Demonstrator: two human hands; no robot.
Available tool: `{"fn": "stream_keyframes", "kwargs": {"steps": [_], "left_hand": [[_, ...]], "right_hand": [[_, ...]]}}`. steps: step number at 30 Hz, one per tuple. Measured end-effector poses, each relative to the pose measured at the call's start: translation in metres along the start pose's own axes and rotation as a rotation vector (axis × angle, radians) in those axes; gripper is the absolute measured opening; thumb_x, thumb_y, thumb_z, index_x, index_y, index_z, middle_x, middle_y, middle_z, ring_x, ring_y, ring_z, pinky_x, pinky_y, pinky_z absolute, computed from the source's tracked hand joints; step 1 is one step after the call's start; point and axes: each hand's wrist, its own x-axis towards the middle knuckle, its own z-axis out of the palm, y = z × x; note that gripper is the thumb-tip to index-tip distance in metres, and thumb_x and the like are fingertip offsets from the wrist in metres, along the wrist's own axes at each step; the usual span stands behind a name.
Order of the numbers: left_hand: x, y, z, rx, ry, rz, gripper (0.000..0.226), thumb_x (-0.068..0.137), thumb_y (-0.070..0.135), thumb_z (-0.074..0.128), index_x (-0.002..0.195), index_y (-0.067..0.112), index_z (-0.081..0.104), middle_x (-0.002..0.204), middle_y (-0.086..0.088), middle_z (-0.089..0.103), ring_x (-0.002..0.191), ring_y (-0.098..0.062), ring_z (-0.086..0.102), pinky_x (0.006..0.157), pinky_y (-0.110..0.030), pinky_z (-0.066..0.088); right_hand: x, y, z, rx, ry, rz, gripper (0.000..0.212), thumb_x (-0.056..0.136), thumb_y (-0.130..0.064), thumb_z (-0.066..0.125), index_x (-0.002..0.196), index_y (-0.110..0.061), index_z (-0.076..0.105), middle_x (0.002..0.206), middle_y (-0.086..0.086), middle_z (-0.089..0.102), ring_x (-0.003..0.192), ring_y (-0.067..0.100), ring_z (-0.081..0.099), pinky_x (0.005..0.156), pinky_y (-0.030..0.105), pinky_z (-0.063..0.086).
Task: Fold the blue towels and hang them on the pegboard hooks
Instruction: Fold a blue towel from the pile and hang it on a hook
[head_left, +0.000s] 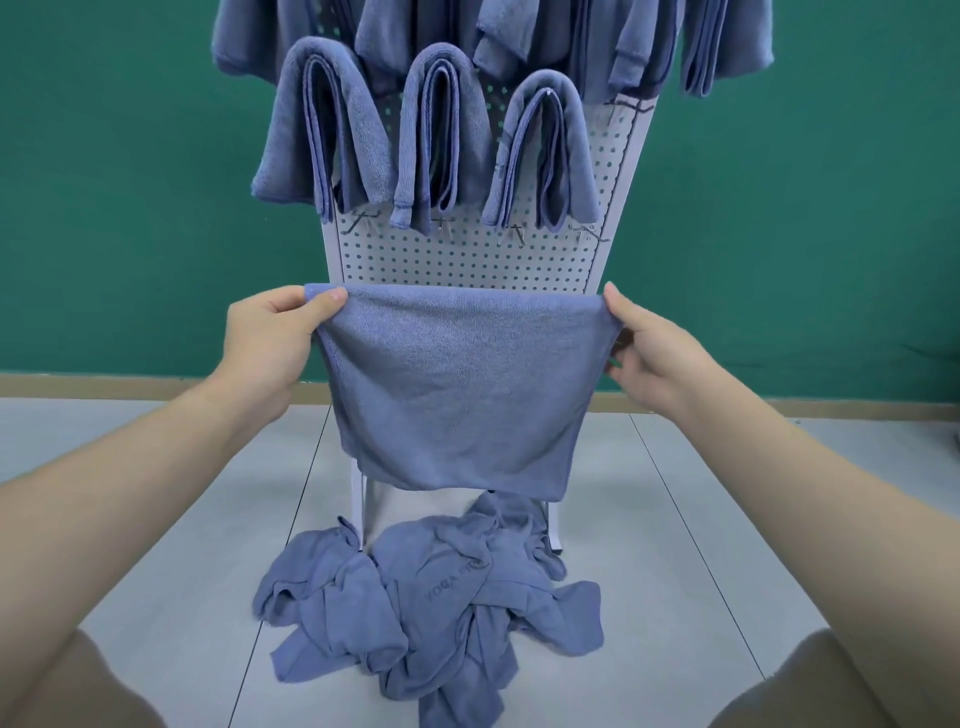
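**Head view: blue towel held taut before the pegboard**

Head camera looks down on a white pegboard (467, 260) standing on a grey tiled floor (675, 519) against a green wall (130, 208). Open floor lies to both sides of the board; bare perforated panel shows between the lower row of empty hooks (441, 228) and the held towel (457, 395). Three folded towels (441, 140) hang in a row above those hooks; a higher row is cut off by the top edge. The board's base is largely hidden behind the held towel and a crumpled pile of towels (431, 608) on the floor. The left hand (270, 343) pinches the held towel's upper left corner and the right hand (654, 353) grips its upper right corner, so the cloth hangs flat between them, above the pile.
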Motion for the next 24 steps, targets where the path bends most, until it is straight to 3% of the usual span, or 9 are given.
{"fn": "stream_keyframes", "kwargs": {"steps": [2, 5, 9, 13, 16, 19, 24], "left_hand": [[0.0015, -0.0002, -0.0004, -0.009, -0.020, -0.020, 0.014, 0.095, 0.020, 0.074, 0.082, 0.020, 0.077, 0.076, 0.011, 0.074, 0.071, -0.007, 0.062, 0.077, -0.024, 0.053], [0.0028, -0.0015, 0.0006, -0.011, -0.064, -0.035, 0.018, 0.099, 0.024, 0.069, 0.083, 0.018, 0.073, 0.077, 0.009, 0.072, 0.069, -0.007, 0.061, 0.071, -0.020, 0.052], [0.0034, -0.0038, 0.0022, 0.003, -0.051, -0.023, 0.026, 0.102, 0.027, 0.065, 0.077, 0.019, 0.065, 0.068, 0.011, 0.064, 0.062, -0.006, 0.054, 0.065, -0.020, 0.047], [0.0051, -0.0036, 0.0015, -0.026, -0.006, -0.016, 0.028, 0.099, 0.032, 0.068, 0.075, 0.019, 0.061, 0.072, 0.006, 0.057, 0.067, -0.012, 0.047, 0.073, -0.031, 0.041], [0.0054, -0.0040, 0.0007, -0.018, -0.004, 0.016, 0.030, 0.097, 0.037, 0.069, 0.074, 0.019, 0.062, 0.082, -0.003, 0.059, 0.078, -0.017, 0.049, 0.078, -0.037, 0.042], [0.0055, -0.0043, 0.0002, -0.020, -0.045, 0.000, 0.025, 0.097, 0.037, 0.069, 0.076, 0.022, 0.068, 0.086, 0.000, 0.066, 0.080, -0.017, 0.054, 0.078, -0.037, 0.045], [0.0046, -0.0022, -0.0015, -0.028, -0.179, 0.003, 0.013, 0.101, 0.020, 0.064, 0.099, 0.020, 0.077, 0.106, -0.004, 0.075, 0.091, -0.018, 0.065, 0.088, -0.036, 0.053]], "right_hand": [[-0.0016, -0.0011, 0.0014, 0.016, -0.047, -0.003, 0.023, 0.101, -0.037, 0.063, 0.108, -0.016, 0.072, 0.103, -0.003, 0.080, 0.092, 0.011, 0.074, 0.084, 0.029, 0.054], [-0.0023, -0.0026, -0.0007, 0.002, -0.104, -0.053, 0.019, 0.104, -0.028, 0.059, 0.115, -0.017, 0.070, 0.112, -0.004, 0.078, 0.097, 0.010, 0.072, 0.092, 0.030, 0.051], [0.0018, 0.0000, -0.0047, -0.088, -0.135, -0.123, 0.029, 0.104, -0.014, 0.057, 0.130, -0.006, 0.066, 0.126, 0.008, 0.073, 0.104, 0.017, 0.070, 0.089, 0.030, 0.053], [0.0036, 0.0047, -0.0033, -0.103, -0.064, -0.176, 0.020, 0.105, -0.011, 0.056, 0.116, -0.003, 0.071, 0.108, 0.006, 0.077, 0.094, 0.013, 0.074, 0.081, 0.025, 0.056], [0.0031, 0.0060, -0.0018, -0.130, -0.026, -0.208, 0.019, 0.105, -0.013, 0.057, 0.108, -0.004, 0.073, 0.104, 0.005, 0.077, 0.093, 0.012, 0.073, 0.080, 0.025, 0.056], [0.0027, 0.0064, -0.0014, -0.124, -0.010, -0.216, 0.021, 0.106, -0.017, 0.057, 0.102, -0.004, 0.073, 0.096, 0.002, 0.077, 0.084, 0.008, 0.072, 0.075, 0.023, 0.055], [0.0013, 0.0053, -0.0050, -0.091, -0.011, -0.189, 0.025, 0.106, -0.024, 0.057, 0.101, -0.005, 0.073, 0.102, 0.003, 0.079, 0.092, 0.012, 0.073, 0.086, 0.028, 0.054]]}}
